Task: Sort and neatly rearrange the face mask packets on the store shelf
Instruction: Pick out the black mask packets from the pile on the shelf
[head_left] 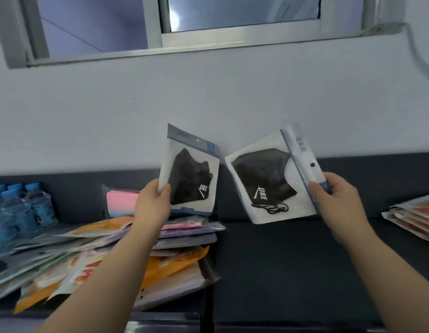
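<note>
My left hand pinches the lower left corner of a clear packet with a black mask, held upright above the messy pile. My right hand grips the zip-seal end of a second black mask packet, tilted sideways over the dark shelf. Both masks carry a white logo. The two packets hang side by side, almost touching at their upper corners. A loose heap of mixed mask packets in orange, purple, pink and white lies on the shelf under my left forearm.
A pink packet stands against the dark back panel behind the heap. Shrink-wrapped water bottles sit at the far left. A neat stack of packets lies at the right edge. A white wall and a window rise above.
</note>
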